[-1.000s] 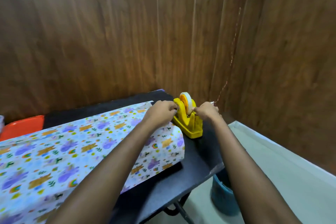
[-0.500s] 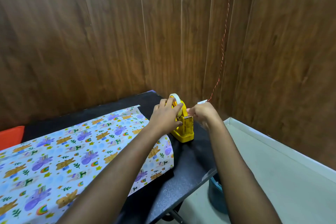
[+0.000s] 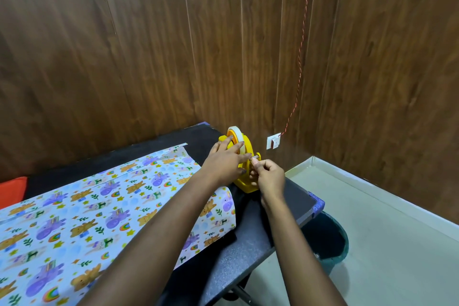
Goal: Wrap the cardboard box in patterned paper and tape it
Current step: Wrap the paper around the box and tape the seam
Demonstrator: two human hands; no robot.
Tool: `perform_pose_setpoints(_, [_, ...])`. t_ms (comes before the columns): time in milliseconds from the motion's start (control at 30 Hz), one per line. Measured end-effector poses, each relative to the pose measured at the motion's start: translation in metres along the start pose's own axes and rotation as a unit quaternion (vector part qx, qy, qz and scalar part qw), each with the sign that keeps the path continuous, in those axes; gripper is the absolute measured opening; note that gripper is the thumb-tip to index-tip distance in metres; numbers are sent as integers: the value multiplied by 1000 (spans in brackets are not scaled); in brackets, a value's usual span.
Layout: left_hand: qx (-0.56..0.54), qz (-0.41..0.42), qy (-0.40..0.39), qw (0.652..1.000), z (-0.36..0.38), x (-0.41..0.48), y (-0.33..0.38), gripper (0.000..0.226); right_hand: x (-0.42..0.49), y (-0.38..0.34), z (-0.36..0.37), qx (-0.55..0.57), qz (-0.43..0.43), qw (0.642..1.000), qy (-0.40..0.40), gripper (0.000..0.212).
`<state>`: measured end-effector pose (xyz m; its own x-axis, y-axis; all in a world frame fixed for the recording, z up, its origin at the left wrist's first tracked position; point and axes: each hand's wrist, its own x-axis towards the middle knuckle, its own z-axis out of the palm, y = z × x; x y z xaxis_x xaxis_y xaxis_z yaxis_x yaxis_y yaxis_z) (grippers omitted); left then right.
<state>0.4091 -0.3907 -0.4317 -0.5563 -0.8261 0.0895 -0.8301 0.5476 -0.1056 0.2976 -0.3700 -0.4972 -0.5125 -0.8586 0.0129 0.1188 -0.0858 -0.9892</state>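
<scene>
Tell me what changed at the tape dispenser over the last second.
The left hand came off the edge of the patterned paper and now lies with straight fingers on the tape roll. The right hand stays at the cutter side, pinching the tape end. The yellow dispenser, the paper and the table stayed put.

A wooden wall (image 3: 173, 57) is standing close behind the tape dispenser (image 3: 247, 146), patterned paper (image 3: 99, 206) is crowding its left, and bare table (image 3: 295, 196) is lying open on its right.

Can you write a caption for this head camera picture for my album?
Left hand rests on the yellow tape dispenser while the right hand pinches the tape end, beside patterned paper.
</scene>
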Motion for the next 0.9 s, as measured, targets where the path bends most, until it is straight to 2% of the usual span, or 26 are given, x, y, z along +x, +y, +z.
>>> perform_pose_setpoints(133, [-1, -4, 0, 1000, -2, -1, 1, 48, -5, 2, 9, -22, -43, 998, 44, 34])
perform_pose_setpoints(233, [4, -4, -7, 1000, -4, 0, 3, 47, -7, 13, 11, -140, -96, 982, 81, 32])
perform_pose_setpoints(300, [8, -3, -9, 1000, -5, 1, 3, 48, -9, 21, 7, -140, -92, 983, 75, 31])
perform_pose_setpoints(400, [8, -1, -30, 1000, -6, 0, 3, 50, -10, 20, -3, 11, -15, 1000, 7, 29])
perform_pose_setpoints(467, [8, 7, -25, 1000, -8, -2, -1, 50, -14, 8, -8, 79, -7, 996, -31, 26])
perform_pose_setpoints(533, [-41, 5, 12, 999, -17, -7, -8, 49, -16, -12, -11, 117, -17, 990, -78, 24])
perform_pose_setpoints(633, [-136, -14, 78, 988, -33, -28, -34, 45, -25, -49, -4, 68, -20, 982, -175, 23])
perform_pose_setpoints(700, [-160, -71, 87, 981, -39, -53, -65, 42, -38, -73, 13, 4, -3, 967, -256, 25])
perform_pose_setpoints(767, [-134, -157, 41, 978, -39, -75, -102, 43, -51, -88, 38, -49, 24, 944, -325, 28])
perform_pose_setpoints(833, [-72, -247, -61, 964, -33, -101, -133, 54, -65, -97, 70, -100, 52, 922, -371, 32])
perform_pose_setpoints(900, [-41, -293, -146, 944, -23, -125, -150, 69, -76, -98, 102, -153, 64, 902, -399, 35])
